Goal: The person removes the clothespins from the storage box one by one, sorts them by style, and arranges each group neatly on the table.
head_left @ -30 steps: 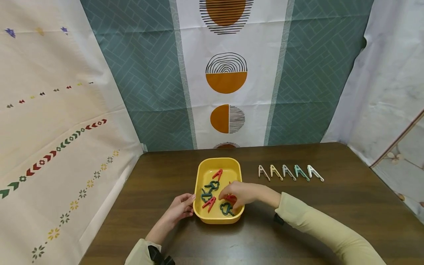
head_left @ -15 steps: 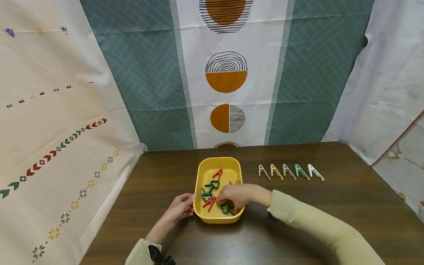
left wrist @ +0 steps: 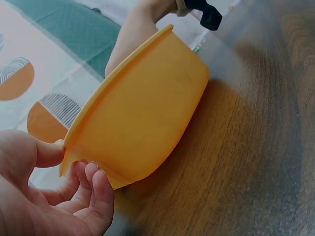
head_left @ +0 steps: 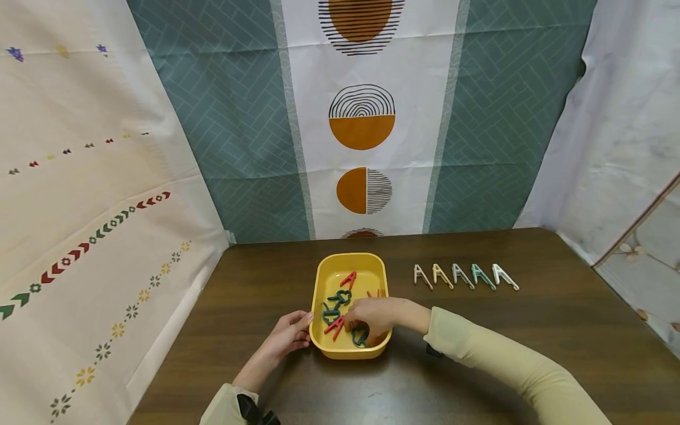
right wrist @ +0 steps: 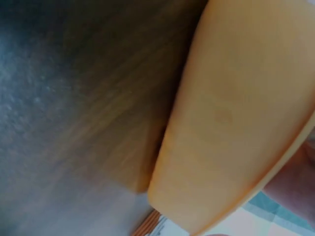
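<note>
A yellow plastic tub (head_left: 352,354) stands on the table. My left hand (head_left: 289,333) pinches its left rim, the thumb at the lip and curled fingers under it in the left wrist view. My right hand (head_left: 374,316) reaches down inside the tub's right side, fingers bent downward. Beside those fingers lies a dark green clip with a rounded outline (head_left: 359,336). Red clothespins (head_left: 334,327) and other dark green clips (head_left: 332,313) lie in the tub. The tub wall (right wrist: 231,113) hides most of the right hand in the right wrist view; I cannot tell what its fingertips hold.
To the right of the tub, several clothespins stand in a row: beige (head_left: 422,276), yellow (head_left: 443,276), grey (head_left: 463,275), green (head_left: 483,277) and white (head_left: 504,276). Patterned cloths (head_left: 361,147) hang behind the brown wooden table (head_left: 255,277) and at both sides.
My right hand has moved slightly left and lower in the tub, and its fingers now cover the red clothespin seen under it earlier. The left hand stays on the rim.
</note>
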Demonstrator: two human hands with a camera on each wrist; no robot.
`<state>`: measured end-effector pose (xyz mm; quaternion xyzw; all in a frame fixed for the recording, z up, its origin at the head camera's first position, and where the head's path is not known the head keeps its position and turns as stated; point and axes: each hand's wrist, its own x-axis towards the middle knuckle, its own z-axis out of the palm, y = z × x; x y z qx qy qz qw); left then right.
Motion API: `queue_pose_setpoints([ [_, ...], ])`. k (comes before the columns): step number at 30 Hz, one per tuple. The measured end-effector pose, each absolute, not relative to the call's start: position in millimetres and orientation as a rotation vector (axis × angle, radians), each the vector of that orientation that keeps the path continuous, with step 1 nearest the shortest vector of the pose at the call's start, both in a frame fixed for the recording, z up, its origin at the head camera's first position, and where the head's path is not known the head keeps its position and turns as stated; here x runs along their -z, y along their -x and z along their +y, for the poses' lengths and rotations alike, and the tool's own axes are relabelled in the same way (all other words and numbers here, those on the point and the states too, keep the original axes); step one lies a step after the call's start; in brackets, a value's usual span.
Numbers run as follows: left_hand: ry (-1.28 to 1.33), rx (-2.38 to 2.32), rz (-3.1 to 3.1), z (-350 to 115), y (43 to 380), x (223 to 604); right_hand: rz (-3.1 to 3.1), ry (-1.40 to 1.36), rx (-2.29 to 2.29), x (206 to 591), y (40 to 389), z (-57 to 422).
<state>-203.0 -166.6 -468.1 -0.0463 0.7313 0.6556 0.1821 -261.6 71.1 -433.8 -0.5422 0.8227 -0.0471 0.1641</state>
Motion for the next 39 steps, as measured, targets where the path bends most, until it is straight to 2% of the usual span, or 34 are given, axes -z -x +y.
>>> queue_pose_setpoints([
  [26,0.124,-1.857,2.047,-165.0,199.7,465.0,2.498,1.543,0.057,443.4,263.7,68.1],
  [31,0.099,-1.853,2.027,-162.2,192.0,448.8,2.480,1.538,0.228,440.2,266.1,73.3],
  [39,0.105,-1.848,2.032,-162.5,190.1,446.3,2.473,1.553,0.606,435.9,271.9,88.2],
])
